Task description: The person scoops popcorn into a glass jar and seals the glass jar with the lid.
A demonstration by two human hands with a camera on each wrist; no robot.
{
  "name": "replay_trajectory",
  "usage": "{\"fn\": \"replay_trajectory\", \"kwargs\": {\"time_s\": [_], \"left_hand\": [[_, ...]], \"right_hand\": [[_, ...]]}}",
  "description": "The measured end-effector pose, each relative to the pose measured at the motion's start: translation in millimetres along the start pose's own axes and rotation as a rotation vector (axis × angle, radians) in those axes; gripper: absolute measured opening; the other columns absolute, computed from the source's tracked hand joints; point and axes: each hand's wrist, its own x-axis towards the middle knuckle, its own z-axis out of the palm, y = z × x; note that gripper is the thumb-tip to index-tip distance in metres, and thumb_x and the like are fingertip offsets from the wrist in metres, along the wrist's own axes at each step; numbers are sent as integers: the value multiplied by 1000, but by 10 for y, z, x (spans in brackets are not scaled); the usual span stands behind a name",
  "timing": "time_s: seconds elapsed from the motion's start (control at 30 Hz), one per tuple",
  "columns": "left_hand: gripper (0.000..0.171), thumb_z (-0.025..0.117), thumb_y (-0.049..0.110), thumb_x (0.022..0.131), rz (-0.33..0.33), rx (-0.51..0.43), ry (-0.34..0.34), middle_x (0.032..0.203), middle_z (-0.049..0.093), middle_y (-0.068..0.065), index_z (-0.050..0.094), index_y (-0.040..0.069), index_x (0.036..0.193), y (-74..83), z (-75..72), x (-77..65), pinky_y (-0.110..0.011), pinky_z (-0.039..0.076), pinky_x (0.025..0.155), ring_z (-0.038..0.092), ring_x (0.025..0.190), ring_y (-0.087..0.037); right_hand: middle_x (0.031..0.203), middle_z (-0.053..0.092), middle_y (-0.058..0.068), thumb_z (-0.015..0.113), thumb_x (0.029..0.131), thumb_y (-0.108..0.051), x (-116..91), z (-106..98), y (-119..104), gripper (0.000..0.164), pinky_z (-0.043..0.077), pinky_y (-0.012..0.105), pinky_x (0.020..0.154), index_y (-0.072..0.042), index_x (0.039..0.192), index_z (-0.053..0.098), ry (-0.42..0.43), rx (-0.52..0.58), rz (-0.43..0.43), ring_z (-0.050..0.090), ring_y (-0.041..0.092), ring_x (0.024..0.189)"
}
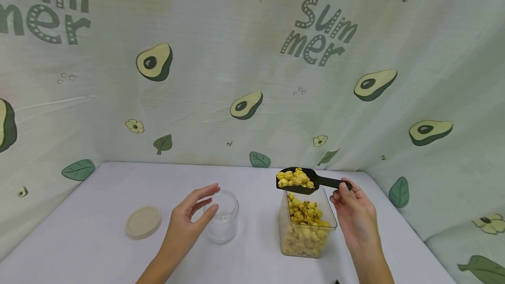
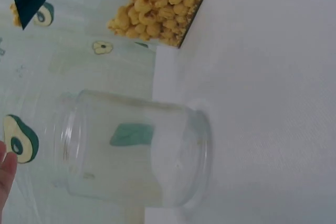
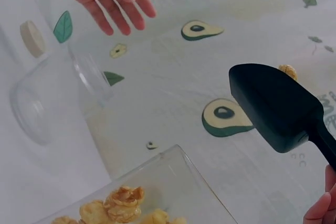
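My right hand (image 1: 357,211) grips the handle of a black scoop (image 1: 327,182) heaped with yellow popcorn (image 1: 295,178). The scoop hovers over a clear square container (image 1: 285,231), which holds more popcorn (image 1: 305,211). To the left stands a clear glass jar (image 1: 222,230), upright and without a lid; nothing shows inside it in the left wrist view. Beside the jar's rim is my left hand (image 1: 189,214), thumb and fingers spread apart and holding nothing. In the right wrist view the scoop's dark underside (image 3: 275,106) faces the camera.
A round beige lid (image 1: 143,222) lies flat on the white table (image 1: 118,192), left of my left hand. Behind the table hangs a pale cloth (image 1: 205,56) printed with avocados and leaves. A small dark object (image 1: 336,282) shows at the bottom edge near my right forearm.
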Motion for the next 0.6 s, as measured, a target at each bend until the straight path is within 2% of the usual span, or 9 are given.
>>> {"fn": "replay_trajectory", "kwargs": {"time_s": [0.2,0.33,0.5,0.6], "left_hand": [[43,66,2,83,12,71,35,122,58,2,57,12,124,-80,-104,-54,-17,44,95,51,116,-6],[48,67,1,82,3,102,24,123,56,3,54,11,127,-147,-149,-92,-14,44,93,50,114,-1],[55,70,7,81,-122,120,-11,129,52,-2,49,13,132,-254,-188,-134,-17,46,92,48,112,4],[60,71,12,81,-213,109,-52,133,49,-4,45,15,135,-320,-194,-151,-22,47,93,50,115,-6]], "right_hand": [[79,58,0,49,94,-5,-2,106,43,12,47,21,70,-6,104,56,-10,-50,14,54,10,71],[80,58,0,49,95,-6,4,199,84,11,47,20,69,-6,105,54,-31,-72,12,54,10,71],[78,58,-1,49,95,-6,24,302,148,11,47,20,68,-5,105,52,-47,-75,15,55,9,71],[77,58,-1,50,95,-7,35,366,184,13,47,19,68,-4,108,49,-30,-83,35,55,8,71]]}}
